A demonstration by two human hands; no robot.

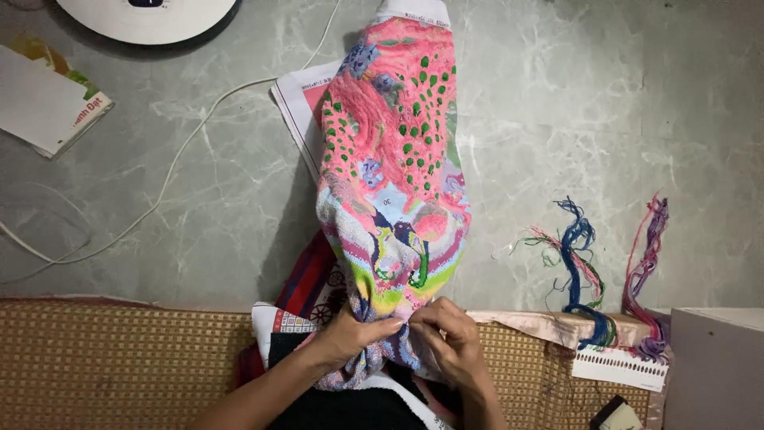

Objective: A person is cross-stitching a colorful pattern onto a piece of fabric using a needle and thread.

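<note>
A long cross-stitch cloth (394, 151), mostly pink with green dots and a bird motif, lies bunched lengthwise over the grey marble floor (573, 119). Its near end is gathered between my two hands. My left hand (354, 333) clasps the cloth's lower edge from the left, thumb on top. Right beside it, my right hand (450, 338) pinches the same edge, fingers curled tight on the fabric. A needle cannot be made out between the fingers.
Bundles of blue, pink, green and purple thread (593, 271) hang from a white thread card (619, 366) at right. A printed pattern sheet (298, 103) lies under the cloth. A woven mat (119, 362), white cable (183, 151), white round device (147, 16), booklet (48, 99) and white box (716, 366) surround.
</note>
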